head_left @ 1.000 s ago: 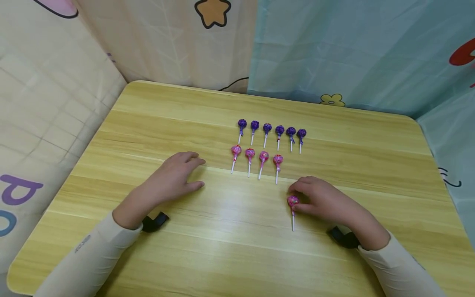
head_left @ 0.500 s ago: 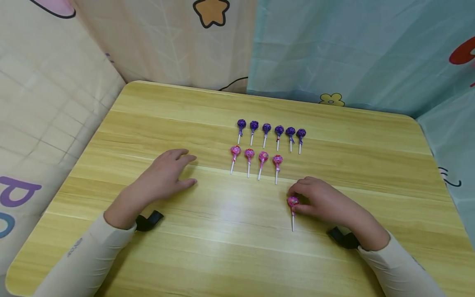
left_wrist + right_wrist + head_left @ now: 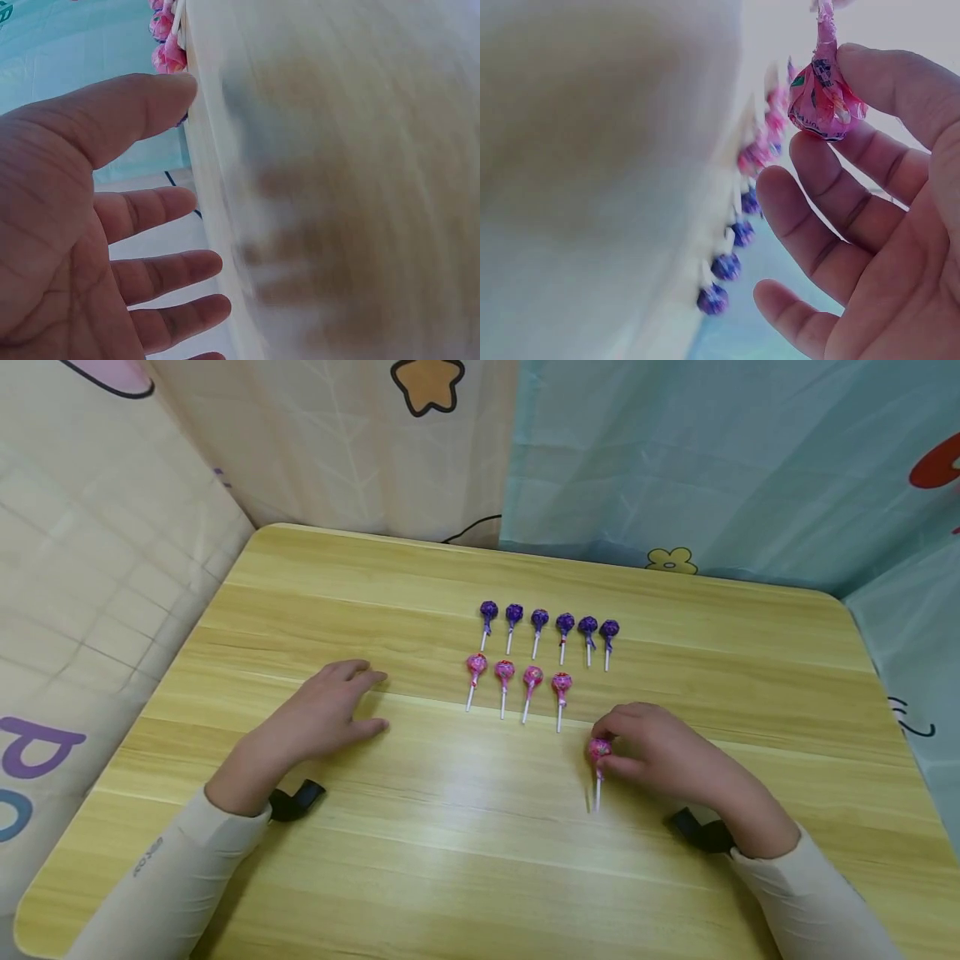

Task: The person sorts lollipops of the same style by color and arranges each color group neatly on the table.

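My right hand (image 3: 660,752) pinches a pink-wrapped lollipop (image 3: 599,749) between thumb and fingers, its white stick pointing toward me. In the right wrist view the same lollipop (image 3: 826,105) shows a printed pink wrapper, with the thumb at its twisted neck. My left hand (image 3: 318,714) hovers over the left part of the table, fingers spread and holding nothing. Between the hands lies a row of several pink lollipops (image 3: 533,677). Behind it runs a row of several purple lollipops (image 3: 566,623), sticks all toward me.
The wooden table (image 3: 420,877) has rounded corners and backs onto printed curtains (image 3: 637,460). A thin dark cord (image 3: 474,528) shows at its back edge. Black wrist mounts (image 3: 298,800) sit below both wrists, close over the tabletop.
My right hand has raised the pink lollipop slightly, moving it away from me and a bit right. My left hand has drawn back to the left. The rows stay put.
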`<action>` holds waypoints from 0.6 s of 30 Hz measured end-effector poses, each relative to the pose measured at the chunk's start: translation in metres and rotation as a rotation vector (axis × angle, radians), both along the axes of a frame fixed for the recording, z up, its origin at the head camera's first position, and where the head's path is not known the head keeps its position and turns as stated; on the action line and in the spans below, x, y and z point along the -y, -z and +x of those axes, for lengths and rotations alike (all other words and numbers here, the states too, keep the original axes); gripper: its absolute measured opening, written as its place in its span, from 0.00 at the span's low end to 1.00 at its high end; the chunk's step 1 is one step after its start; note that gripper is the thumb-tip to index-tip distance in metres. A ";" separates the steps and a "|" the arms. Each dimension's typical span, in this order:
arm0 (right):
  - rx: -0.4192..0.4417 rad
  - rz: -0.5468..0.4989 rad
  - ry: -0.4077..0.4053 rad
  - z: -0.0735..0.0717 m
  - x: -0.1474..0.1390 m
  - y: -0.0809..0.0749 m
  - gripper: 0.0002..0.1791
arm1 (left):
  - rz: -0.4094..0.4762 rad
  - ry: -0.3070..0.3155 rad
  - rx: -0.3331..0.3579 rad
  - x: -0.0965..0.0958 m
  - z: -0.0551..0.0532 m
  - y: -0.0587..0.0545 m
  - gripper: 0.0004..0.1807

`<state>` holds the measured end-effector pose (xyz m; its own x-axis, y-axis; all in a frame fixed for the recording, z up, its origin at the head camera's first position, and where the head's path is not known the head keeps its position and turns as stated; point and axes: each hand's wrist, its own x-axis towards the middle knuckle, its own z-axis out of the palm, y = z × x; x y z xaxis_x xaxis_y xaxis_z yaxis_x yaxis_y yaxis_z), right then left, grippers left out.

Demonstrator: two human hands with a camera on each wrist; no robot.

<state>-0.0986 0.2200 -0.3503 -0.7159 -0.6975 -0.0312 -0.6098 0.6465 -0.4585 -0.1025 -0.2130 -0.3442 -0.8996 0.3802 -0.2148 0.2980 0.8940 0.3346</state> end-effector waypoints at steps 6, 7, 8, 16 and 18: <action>-0.052 -0.032 0.042 -0.007 -0.008 -0.011 0.10 | 0.033 -0.014 0.043 0.001 0.002 0.000 0.36; -0.057 -0.033 0.049 -0.008 -0.009 -0.012 0.10 | 0.034 -0.018 0.048 0.001 0.002 0.000 0.36; -0.058 -0.035 0.055 -0.009 -0.010 -0.013 0.10 | 0.035 -0.022 0.052 0.001 0.002 0.000 0.36; -0.039 -0.034 0.088 -0.016 -0.014 -0.012 0.10 | 0.021 -0.046 0.075 0.002 0.004 -0.002 0.36; -0.038 -0.034 0.091 -0.018 -0.014 -0.010 0.10 | 0.016 -0.048 0.073 0.002 0.004 -0.001 0.35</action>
<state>-0.1165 0.2342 -0.3405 -0.7763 -0.6301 0.0199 -0.5670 0.6841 -0.4588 -0.0986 -0.2149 -0.3432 -0.8991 0.3408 -0.2746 0.2293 0.9012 0.3678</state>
